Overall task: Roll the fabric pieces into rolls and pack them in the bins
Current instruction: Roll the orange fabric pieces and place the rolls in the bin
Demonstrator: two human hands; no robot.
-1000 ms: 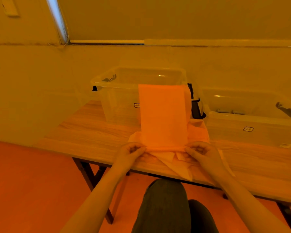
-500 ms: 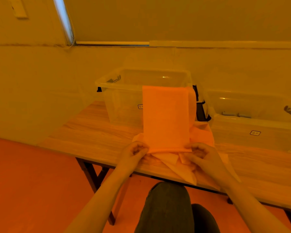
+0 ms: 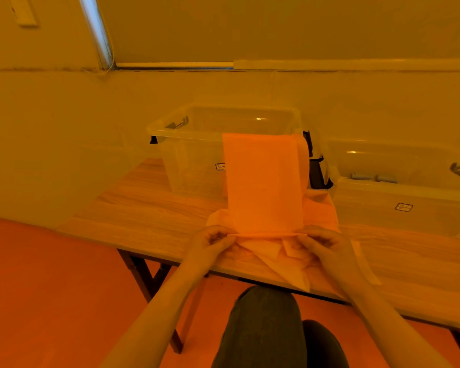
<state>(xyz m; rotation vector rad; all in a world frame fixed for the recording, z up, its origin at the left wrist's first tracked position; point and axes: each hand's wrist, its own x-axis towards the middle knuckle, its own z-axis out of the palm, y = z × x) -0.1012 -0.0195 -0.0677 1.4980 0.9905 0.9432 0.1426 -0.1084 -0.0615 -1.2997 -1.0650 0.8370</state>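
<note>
The left hand [image 3: 213, 239] pinches the near left corner of an orange fabric strip [image 3: 263, 181], fingers curled over the hem, and the right hand [image 3: 320, 241] pinches the matching right corner. Between the two grips the near edge is turned into a thin fold, so the first turn of a roll looks just begun. Away from the grips the strip runs across the wooden table [image 3: 144, 208] and climbs the front wall of the left clear bin [image 3: 191, 144], its far end draped at the rim. Beneath the hands lies a loose heap of more fabric pieces [image 3: 282, 264], one corner hanging over the table's near edge. Right of the grip stands the right clear bin [image 3: 398, 192], cut off by the frame. The next move likely calls for both hands rolling forward together, keeping the edge square and tension even. The heavy orange cast hides the cloth's true colour; the fingertips are buried in folds, and neither bin's contents can be made out.
</note>
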